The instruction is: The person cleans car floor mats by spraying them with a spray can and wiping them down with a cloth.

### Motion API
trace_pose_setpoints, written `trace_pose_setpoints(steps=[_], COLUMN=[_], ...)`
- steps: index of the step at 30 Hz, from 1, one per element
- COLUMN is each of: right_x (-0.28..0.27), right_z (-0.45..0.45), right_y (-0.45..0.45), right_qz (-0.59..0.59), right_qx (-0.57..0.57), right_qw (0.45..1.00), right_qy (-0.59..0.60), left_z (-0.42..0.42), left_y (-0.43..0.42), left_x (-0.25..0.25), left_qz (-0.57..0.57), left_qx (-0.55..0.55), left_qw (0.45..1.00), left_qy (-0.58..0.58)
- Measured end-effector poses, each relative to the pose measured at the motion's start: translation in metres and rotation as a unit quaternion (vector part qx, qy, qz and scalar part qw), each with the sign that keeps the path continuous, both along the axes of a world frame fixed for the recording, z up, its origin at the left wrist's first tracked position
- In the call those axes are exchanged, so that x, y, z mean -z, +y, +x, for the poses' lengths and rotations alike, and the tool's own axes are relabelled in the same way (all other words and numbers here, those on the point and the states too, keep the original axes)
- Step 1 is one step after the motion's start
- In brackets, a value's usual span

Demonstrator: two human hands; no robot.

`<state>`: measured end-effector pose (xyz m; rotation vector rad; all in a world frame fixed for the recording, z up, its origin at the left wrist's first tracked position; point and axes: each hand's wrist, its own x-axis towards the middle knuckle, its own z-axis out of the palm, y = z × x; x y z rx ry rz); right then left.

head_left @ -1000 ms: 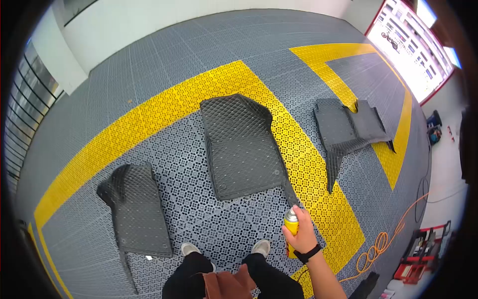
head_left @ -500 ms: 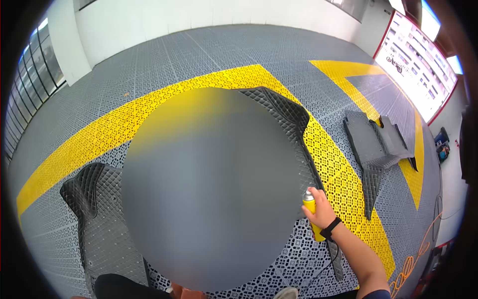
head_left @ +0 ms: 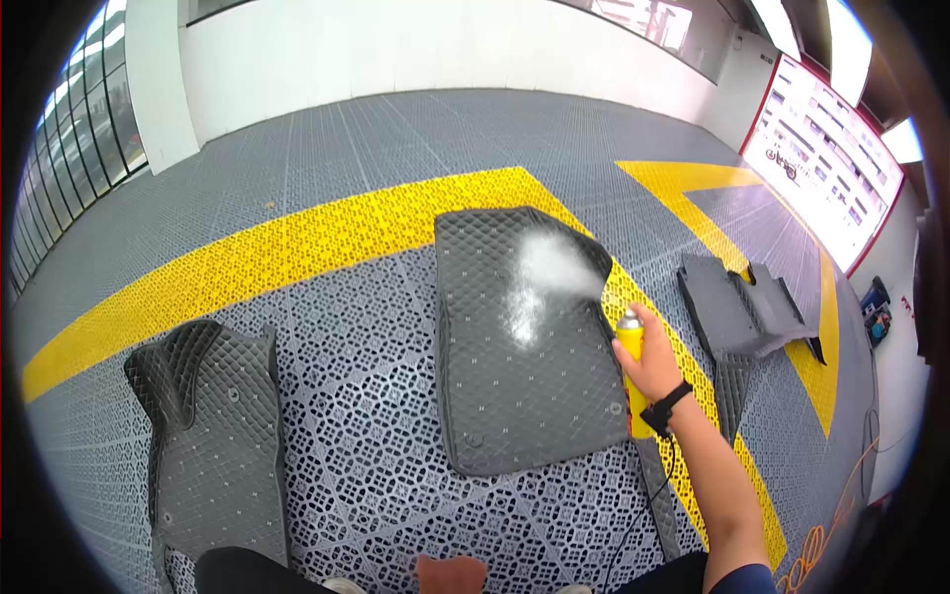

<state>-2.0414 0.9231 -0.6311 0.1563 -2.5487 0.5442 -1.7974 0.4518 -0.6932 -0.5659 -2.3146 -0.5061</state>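
My right hand [head_left: 648,351] is wrapped round a yellow spray can [head_left: 636,381], with a finger at its top. White spray mist [head_left: 554,262] drifts left of the nozzle, and a white foamy patch [head_left: 524,315] lies on the quilted dark grey car floor mat [head_left: 524,396]. The can is upright by the mat's right edge. At the bottom edge, between my knees, shows a blurred reddish-brown shape [head_left: 451,574]. I cannot tell whether it is my left hand or a thing in it.
Another quilted mat [head_left: 223,445] lies at the left, and a moulded one [head_left: 747,307] at the right. Yellow bands [head_left: 327,238] cross the grey perforated floor tiles [head_left: 366,416]. An orange hose [head_left: 811,554] is coiled at the lower right. A white wall [head_left: 435,59] runs along the back.
White spray and foam now show over the middle mat. My right hand has moved up slightly with the can. The reddish-brown shape has shifted right, and a large blur over the middle is gone.
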Motion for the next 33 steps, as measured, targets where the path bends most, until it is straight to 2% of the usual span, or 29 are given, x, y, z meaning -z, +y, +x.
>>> trace_pose_setpoints(steps=[12,17,19,27,29,30,31,33], right_x=[-0.035,-0.033,-0.032,0.025,0.037,0.035,0.049,0.056], right_z=[0.018,0.021,0.019,0.014,0.019,0.026,0.028,0.04], right_y=[-0.028,-0.04,-0.048,-0.055,-0.062,-0.07,-0.073,-0.08], right_qz=[-0.034,-0.067,-0.115,-0.047,-0.041,-0.053,-0.045,-0.025], right_qx=[-0.044,-0.06,-0.053,-0.108,-0.155,-0.15,-0.209,-0.245], right_qw=[0.998,0.995,0.987,0.985,0.962,0.94,0.933,0.903], right_qy=[-0.013,-0.046,-0.094,-0.127,-0.22,-0.303,-0.29,-0.353], left_z=[0.011,0.013,0.013,0.006,0.005,0.004,0.003,0.002], left_y=[-0.005,-0.01,-0.009,-0.005,-0.006,-0.006,-0.006,-0.006], left_x=[0.004,0.009,0.009,0.013,0.013,0.013,0.013,0.014], left_qz=[0.0,0.009,0.011,0.031,0.031,0.03,0.03,0.026], left_qx=[0.014,0.022,0.029,0.071,0.074,0.076,0.078,0.078], left_qw=[1.0,0.999,0.999,0.995,0.995,0.994,0.994,0.994], left_qy=[-0.021,-0.039,-0.043,-0.062,-0.066,-0.067,-0.068,-0.07])
